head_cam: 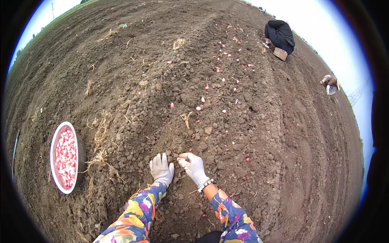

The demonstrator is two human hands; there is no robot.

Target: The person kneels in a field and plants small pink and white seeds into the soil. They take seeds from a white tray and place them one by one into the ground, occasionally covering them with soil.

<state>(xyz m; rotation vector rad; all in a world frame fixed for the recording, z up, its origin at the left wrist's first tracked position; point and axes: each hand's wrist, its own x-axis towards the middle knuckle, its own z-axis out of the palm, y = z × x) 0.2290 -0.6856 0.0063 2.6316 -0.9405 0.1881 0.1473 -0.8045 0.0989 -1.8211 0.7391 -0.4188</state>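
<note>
My left hand (161,170), in a pale glove, rests on the loose soil (179,179) with its fingers spread and nothing seen in it. Just right of it is my right hand (192,166), gloved too, with a white beaded bracelet at the wrist. Its thumb and forefinger are bent close together at the soil; whether they pinch anything is too small to tell. Pink-coated garlic cloves (203,99) lie scattered on the ground ahead of both hands. To the left stands a metal basin (66,158) holding many more pink and white cloves.
Dry plant stubble (103,130) lies between the basin and the clove-strewn strip. Ahead on the right, a person in dark clothes (280,35) crouches by a box (280,53). Another person in a hat (331,84) bends farther right. A thin green rod (15,155) lies at far left.
</note>
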